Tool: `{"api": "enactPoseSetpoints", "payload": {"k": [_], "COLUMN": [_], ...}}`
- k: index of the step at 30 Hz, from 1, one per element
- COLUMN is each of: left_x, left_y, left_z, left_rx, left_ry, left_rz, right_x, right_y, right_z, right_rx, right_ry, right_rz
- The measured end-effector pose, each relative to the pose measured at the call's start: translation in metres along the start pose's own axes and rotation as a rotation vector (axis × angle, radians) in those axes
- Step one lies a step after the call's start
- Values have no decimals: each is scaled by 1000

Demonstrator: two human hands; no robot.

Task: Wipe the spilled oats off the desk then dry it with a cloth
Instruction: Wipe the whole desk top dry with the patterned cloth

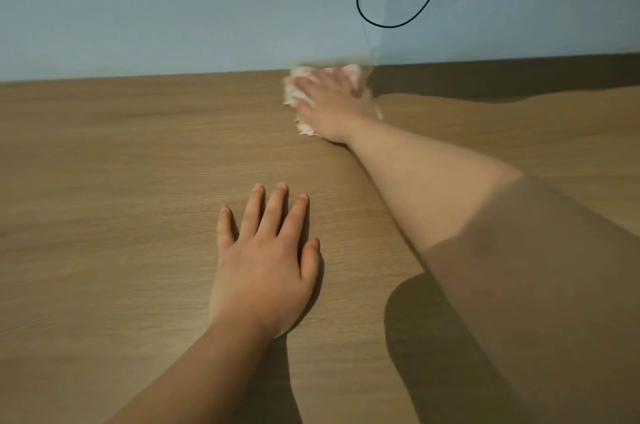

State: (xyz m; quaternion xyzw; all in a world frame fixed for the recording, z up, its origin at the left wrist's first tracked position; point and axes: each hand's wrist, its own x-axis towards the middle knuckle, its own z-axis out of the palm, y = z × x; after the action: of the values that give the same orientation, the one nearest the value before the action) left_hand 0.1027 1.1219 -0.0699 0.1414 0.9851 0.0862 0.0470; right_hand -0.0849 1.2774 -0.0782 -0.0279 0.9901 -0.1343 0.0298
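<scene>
The right hand [332, 101] reaches far forward and lies on a crumpled white cloth with pink marks [292, 87]. The fingers look stretched and spread on top of the cloth, pressing it down on the light brown wooden counter [121, 163] rather than closing around it. The picture is blurred there, so the fingertips are not sharp. The cloth shows on the left of this hand and under its wrist, right at the back edge of the counter, where the pale blue wall [156, 7] begins. The left hand [263, 267] is nearer to the person, flat on the counter with fingers straight and a little apart, holding nothing; I think it only supports the body.

I see no oats anywhere around the two hands, so my judgement is that the wiping is done or almost done, and this is the drying step.

What could go wrong: the cloth is not gripped, so a fast stroke may let it slip out from under the palm or bunch up, leaving wet lines. Beyond the right hand, a thin black cable [358, 2] hangs in a loop on the wall; a wide stroke upward may catch it. If oats hide under the cloth, pressing may push them into the corner at the wall.
</scene>
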Motion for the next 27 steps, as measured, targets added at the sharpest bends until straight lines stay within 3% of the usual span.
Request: {"api": "enactPoseSetpoints", "payload": {"k": [4, 7, 10, 15, 17, 19, 21, 24, 27], "left_x": [-1, -1, 1, 0, 0, 0, 1, 2, 2], "left_y": [0, 0, -1, -2, -2, -1, 0, 0, -1], "left_z": [-2, -2, -1, 0, 0, 0, 1, 3, 4], "left_rx": [27, 24, 47, 54, 61, 75, 80, 105, 119], "left_ry": [-16, -20, -33, -25, -21, -24, -15, -7, 17], "left_rz": [-17, -18, -17, -15, -16, -21, -19, -15, -20], "right_x": [-26, -60, -82, -148, -164, -162, -159, -159, -176], "right_y": [93, 142, 113, 15, 24, 61, 103, 119, 75], "right_z": [-30, -44, -31, -2, -7, -15, -23, -24, -11], "right_rx": [-138, -143, -103, -181, -215, -236, -235, -103, -158], "right_ry": [49, 54, 76, -36, -57, 27, 100, 27, 54], "right_rz": [441, 636, 499, -96, -197, -104, 142, 464, 267]}}
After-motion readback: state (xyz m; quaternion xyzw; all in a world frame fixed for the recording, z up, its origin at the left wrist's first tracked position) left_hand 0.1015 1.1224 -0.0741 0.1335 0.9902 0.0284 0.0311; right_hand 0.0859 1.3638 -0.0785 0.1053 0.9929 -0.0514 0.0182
